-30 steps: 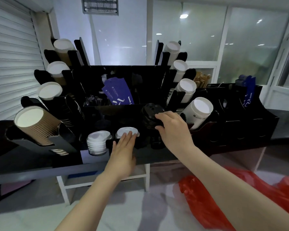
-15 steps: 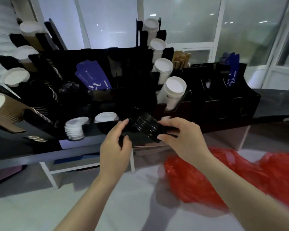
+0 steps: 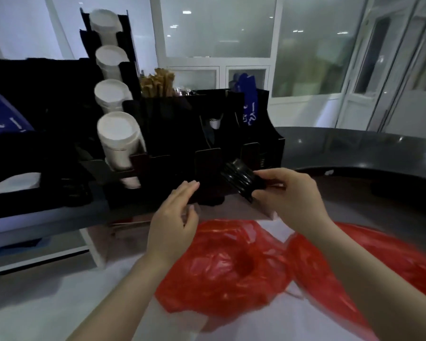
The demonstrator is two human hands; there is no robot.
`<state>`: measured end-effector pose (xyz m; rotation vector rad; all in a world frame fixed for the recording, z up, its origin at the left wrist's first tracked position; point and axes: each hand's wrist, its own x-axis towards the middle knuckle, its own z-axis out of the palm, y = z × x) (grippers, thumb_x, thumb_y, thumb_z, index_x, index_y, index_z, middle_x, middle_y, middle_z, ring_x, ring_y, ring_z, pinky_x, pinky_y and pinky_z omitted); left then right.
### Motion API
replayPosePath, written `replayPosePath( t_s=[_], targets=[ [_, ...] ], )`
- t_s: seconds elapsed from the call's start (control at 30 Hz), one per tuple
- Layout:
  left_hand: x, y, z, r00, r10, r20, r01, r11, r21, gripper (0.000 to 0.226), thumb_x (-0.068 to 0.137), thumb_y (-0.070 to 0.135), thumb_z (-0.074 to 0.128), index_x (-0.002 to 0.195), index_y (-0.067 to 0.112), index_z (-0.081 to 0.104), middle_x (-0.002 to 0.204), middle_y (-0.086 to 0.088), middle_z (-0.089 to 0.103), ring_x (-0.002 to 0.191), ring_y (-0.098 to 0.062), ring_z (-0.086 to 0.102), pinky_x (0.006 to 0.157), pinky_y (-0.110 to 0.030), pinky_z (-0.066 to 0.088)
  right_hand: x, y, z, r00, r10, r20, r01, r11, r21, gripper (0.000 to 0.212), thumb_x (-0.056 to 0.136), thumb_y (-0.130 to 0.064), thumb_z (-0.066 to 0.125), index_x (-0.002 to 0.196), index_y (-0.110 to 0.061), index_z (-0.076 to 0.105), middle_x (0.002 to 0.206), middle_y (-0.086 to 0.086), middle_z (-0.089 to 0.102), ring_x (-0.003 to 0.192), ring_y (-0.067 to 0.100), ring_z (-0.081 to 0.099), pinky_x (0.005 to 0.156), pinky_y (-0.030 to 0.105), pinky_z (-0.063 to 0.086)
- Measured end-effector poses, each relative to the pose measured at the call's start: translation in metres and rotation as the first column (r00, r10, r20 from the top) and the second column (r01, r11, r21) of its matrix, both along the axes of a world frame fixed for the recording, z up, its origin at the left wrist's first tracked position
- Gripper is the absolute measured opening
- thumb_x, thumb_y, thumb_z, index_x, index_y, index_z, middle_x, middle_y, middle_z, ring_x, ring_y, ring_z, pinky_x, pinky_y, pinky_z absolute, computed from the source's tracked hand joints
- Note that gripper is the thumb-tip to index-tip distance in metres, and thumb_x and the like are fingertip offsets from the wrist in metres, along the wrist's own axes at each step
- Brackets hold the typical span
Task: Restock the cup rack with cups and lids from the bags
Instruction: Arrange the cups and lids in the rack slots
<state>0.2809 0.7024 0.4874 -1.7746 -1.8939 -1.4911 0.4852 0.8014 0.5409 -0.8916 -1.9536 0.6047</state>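
A short stack of black lids (image 3: 239,178) is gripped by my right hand (image 3: 288,195) in front of the black cup rack (image 3: 207,124). The stack is tilted, its top facing up and left. My left hand (image 3: 175,220) hovers just left of the lids with relaxed fingers and holds nothing. Stacks of white cups (image 3: 118,141) lie in the rack's slanted holders at the left. A stack of white lids (image 3: 17,183) sits in a slot at the far left. Two red plastic bags (image 3: 226,264) lie on the floor below my arms.
A dark curved counter (image 3: 354,148) runs to the right of the rack. Brown stir sticks (image 3: 158,82) and blue sleeves (image 3: 249,102) stand in the rack's upper compartments. A white shelf frame (image 3: 94,247) stands under the counter at the left. Glass doors fill the background.
My right hand has lifted the black lids out of the rack's middle slot and carried them right and toward me. My left hand left the white lids. The view swung right.
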Motion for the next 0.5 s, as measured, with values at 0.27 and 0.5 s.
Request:
replayPosePath(
  t_s=[0.27, 0.5],
  targets=[
    [-0.006, 0.041, 0.009, 0.96, 0.194, -0.202, -0.215, 0.973, -0.085, 0.058, 0.089, 0.007, 0.054, 0.145, 0.012, 0.037, 0.151, 0.003, 0.031, 0.14, -0.001, 0.012, 0.116, -0.025, 0.009, 0.001, 0.075, 0.024, 0.981, -0.006, -0.193, 0.018, 0.998, 0.056, 0.033, 0.075, -0.013, 0.079, 0.106, -0.021, 0.072, 0.085, -0.027, 0.063, 0.076, -0.018, 0.061, 0.069, -0.001, 0.042],
    [-0.039, 0.058, 0.038, 0.888, 0.298, -0.349, -0.355, 0.928, -0.109, 0.062, 0.088, 0.009, 0.055, 0.146, 0.009, 0.033, 0.153, -0.006, 0.03, 0.144, -0.015, 0.016, 0.117, -0.029, 0.007, -0.06, 0.114, 0.037, 0.997, -0.011, -0.083, 0.021, 0.993, 0.118, 0.037, 0.079, -0.02, 0.076, 0.115, -0.019, 0.068, 0.108, -0.004, 0.069, 0.094, 0.009, 0.065, 0.089, 0.013, 0.047]
  ],
)
